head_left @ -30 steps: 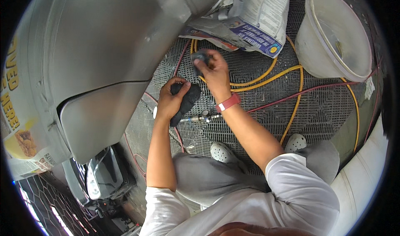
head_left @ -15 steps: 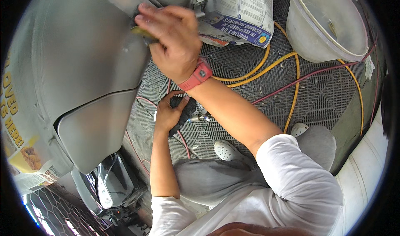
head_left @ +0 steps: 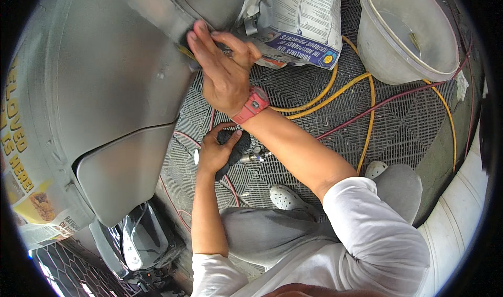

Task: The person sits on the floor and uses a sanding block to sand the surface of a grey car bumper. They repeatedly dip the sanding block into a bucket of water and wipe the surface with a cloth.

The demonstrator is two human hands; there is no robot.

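Note:
A large grey car body panel (head_left: pixel 126 71) fills the left side, with a pale smoothed patch (head_left: pixel 157 8) near its upper edge. My right hand (head_left: pixel 225 69), with a red watch at the wrist, presses against the panel's edge just below this patch. Its fingers lie over a thin pad with a yellow edge (head_left: pixel 186 51), mostly hidden beneath them. Lower down, my left hand (head_left: pixel 214 151) grips a dark, fuzzy cloth (head_left: pixel 238 149) between thumb and fingers, above the floor. Beside the cloth is a metal hose fitting (head_left: pixel 255 156).
A whitish bucket (head_left: pixel 408 35) stands at the upper right. Printed masking paper (head_left: pixel 304 24) hangs at the top. Yellow hoses (head_left: pixel 319 104) and a red hose (head_left: pixel 387 100) cross the grey floor mat (head_left: pixel 325 160). A headlamp (head_left: pixel 136 239) sits at lower left.
My right hand, blurred before, has shifted slightly right and down along the panel, its fingers now straighter. My left hand stays on the cloth, a little lower in the picture.

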